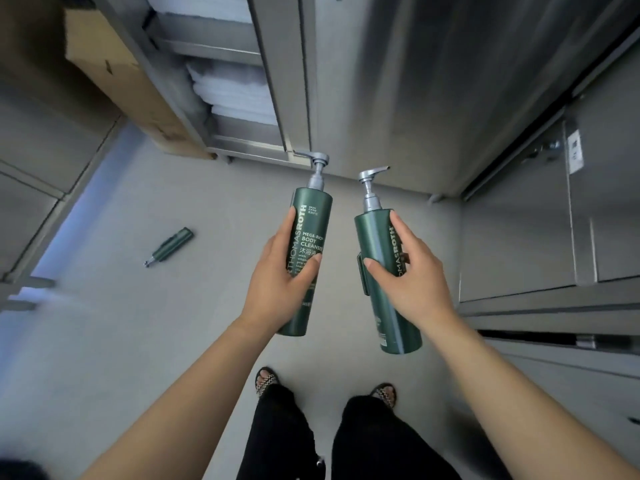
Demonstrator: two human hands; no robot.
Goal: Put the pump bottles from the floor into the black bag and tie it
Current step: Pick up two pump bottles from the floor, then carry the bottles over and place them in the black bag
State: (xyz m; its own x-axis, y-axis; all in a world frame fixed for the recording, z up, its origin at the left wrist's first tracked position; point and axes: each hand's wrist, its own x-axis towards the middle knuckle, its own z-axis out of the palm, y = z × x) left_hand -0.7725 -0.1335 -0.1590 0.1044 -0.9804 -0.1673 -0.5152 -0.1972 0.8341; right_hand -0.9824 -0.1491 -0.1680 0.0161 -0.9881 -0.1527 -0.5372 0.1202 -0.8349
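My left hand grips a dark green pump bottle with white lettering and a silver pump, held upright above the floor. My right hand grips a second green pump bottle of the same kind, tilted slightly, a little right of the first. A third green pump bottle lies on its side on the grey floor at the left, well away from both hands. No black bag is in view.
A steel cabinet stands ahead, with folded white towels on its open shelves. A cardboard box leans at the left. Steel drawers line the right. My feet in sandals stand on the floor below.
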